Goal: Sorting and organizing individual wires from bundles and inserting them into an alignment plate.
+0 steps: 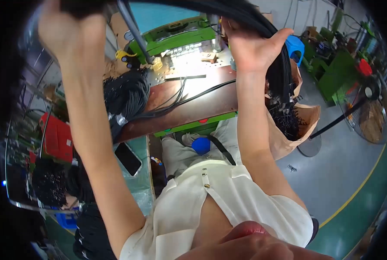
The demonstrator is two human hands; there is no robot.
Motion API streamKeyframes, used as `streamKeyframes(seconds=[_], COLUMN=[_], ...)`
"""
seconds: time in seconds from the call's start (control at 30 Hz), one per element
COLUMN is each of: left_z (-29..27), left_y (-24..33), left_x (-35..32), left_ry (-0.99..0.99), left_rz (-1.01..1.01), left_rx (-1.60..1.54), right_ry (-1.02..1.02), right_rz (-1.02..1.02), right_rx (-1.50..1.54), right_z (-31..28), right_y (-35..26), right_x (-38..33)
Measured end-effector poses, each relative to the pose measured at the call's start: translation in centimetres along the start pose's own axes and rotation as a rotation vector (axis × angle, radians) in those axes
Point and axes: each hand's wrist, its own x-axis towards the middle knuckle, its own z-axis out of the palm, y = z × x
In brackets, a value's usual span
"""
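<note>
Two raised hands at a black cable bundle above a workbench.
We see the black cable bundle [245, 14] arching along the upper edge of the view, over the brown workbench [198, 106], and curving down beyond the right hand [256, 51] toward a brown paper bag [282, 138] that holds dark cable ends. The right hand is wide, palm showing and thumb spread, with the bundle passing across its fingers. The left hand [74, 32] is raised to the upper left against a dark mass; its fingers are blurred and partly cut off, so we cannot tell how they are closed. We note a green machine [172, 38] behind the bench, a coil of black cables [126, 93] at its left, and a phone [128, 159] nearer the body.
</note>
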Motion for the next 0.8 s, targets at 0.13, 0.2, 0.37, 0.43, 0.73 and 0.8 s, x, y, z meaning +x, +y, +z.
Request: streamKeyframes(seconds=[0.13, 0.2, 0.37, 0.43, 0.73, 0.8], left_z=[-5.4, -9.0, -12.8, -14.5, -10.1, -8.3], left_y=[-3.6, -3.4, -1.7, -0.5, 7.3, 7.9], left_x=[-15.6, -21.7, -28.9, -29.9, -24.9, -21.5], left_ry=[0.395, 0.431, 0.530, 0.566, -0.725, -0.178], left_rz=[0.144, 0.001, -0.100, -0.082, -1.162, -0.810], left_rx=[-0.014, 0.033, 0.058, 0.054, 0.656, 0.501], right_ry=[0.178, 0.113, -0.026, -0.050, -0.142, -0.198], right_rz=[-0.069, -0.131, -0.144, -0.046, 0.248, 0.261], right_rx=[-0.032, -0.102, -0.156, -0.111, -0.539, -0.677], right_z=[-0.7, -1.3, 1.4, 2.9, 15.5, 16.5], right_y=[0.1, 0.9, 4.4, 5.6, 13.6, 15.4], right_x=[-1.6, -1.3, -0.4, 0.5, 4.6, 5.6])
